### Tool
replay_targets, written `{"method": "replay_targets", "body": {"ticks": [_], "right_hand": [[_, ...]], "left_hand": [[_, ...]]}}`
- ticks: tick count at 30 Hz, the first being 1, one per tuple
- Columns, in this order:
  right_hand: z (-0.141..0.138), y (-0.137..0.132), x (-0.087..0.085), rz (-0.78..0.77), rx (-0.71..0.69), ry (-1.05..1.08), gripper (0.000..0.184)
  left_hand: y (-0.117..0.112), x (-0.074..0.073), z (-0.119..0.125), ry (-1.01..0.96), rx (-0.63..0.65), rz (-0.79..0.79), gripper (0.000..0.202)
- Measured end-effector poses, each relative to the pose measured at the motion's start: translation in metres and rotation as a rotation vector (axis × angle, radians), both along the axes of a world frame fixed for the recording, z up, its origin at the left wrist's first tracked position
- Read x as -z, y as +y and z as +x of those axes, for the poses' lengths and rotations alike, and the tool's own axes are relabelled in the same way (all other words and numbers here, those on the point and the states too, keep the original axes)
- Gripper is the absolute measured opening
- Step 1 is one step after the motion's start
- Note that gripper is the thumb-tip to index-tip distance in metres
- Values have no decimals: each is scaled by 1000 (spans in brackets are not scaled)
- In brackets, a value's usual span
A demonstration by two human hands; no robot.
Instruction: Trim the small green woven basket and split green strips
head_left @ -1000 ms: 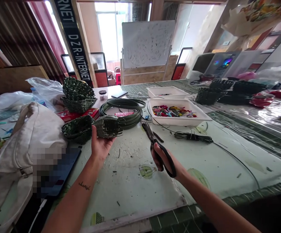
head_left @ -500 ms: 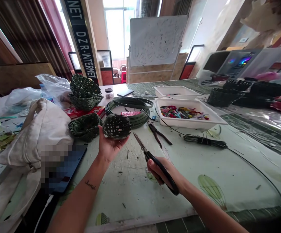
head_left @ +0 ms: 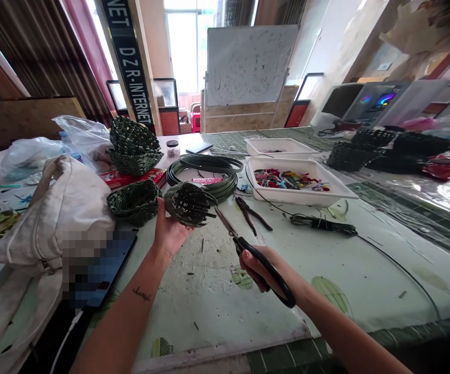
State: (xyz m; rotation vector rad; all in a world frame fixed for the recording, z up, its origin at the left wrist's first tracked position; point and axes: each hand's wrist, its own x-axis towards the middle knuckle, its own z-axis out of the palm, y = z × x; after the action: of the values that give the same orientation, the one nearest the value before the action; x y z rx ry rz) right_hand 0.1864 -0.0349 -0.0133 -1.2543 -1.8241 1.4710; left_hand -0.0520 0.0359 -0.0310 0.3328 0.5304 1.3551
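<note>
My left hand [head_left: 167, 232] holds a small dark green woven basket [head_left: 188, 203] above the table, tipped so its loose strip ends point right. My right hand [head_left: 266, 270] grips black-handled scissors [head_left: 248, 249]. Their blades are closed and the tip points up-left at the basket's loose ends, almost touching them. A second small woven basket [head_left: 133, 201] rests on the table just left of the held one.
A white cloth bag [head_left: 65, 208] and a tablet [head_left: 100, 270] lie at left. Stacked baskets [head_left: 133, 145], a coil of green strip [head_left: 209, 174], pliers [head_left: 251, 213], a black cable [head_left: 322, 223] and white trays [head_left: 298, 182] with colourful bits fill the far table. More baskets [head_left: 365, 148] stand at right.
My left hand turned the basket, its loose ends now pointing right. My right hand brought the scissors in from the right until the tip nearly meets those ends.
</note>
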Motion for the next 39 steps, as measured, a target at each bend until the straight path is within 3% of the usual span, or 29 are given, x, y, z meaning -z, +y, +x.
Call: {"method": "replay_targets", "body": {"ticks": [4, 10, 16, 19, 28, 34, 39], "right_hand": [[-4, -8, -3, 4, -73, -32, 61], [5, -15, -4, -28, -127, -10, 62], [19, -5, -22, 151, 51, -272, 54], [18, 1, -22, 223, 84, -351, 52], [-1, 6, -2, -232, -10, -30, 65], [-16, 13, -2, -505, -5, 144, 66], [-28, 19, -5, -634, 0, 175, 69]], "left_hand": [[-1, -1, 1, -60, 0, -59, 64], [0, -3, -4, -33, -29, -115, 50], [1, -2, -7, 59, -14, -181, 37], [0, -1, -3, 149, 2, -188, 34], [-1, 2, 9, 157, 1, -113, 39], [0, -2, 12, 141, -8, -154, 35], [0, -4, 13, 110, -24, -142, 29]]}}
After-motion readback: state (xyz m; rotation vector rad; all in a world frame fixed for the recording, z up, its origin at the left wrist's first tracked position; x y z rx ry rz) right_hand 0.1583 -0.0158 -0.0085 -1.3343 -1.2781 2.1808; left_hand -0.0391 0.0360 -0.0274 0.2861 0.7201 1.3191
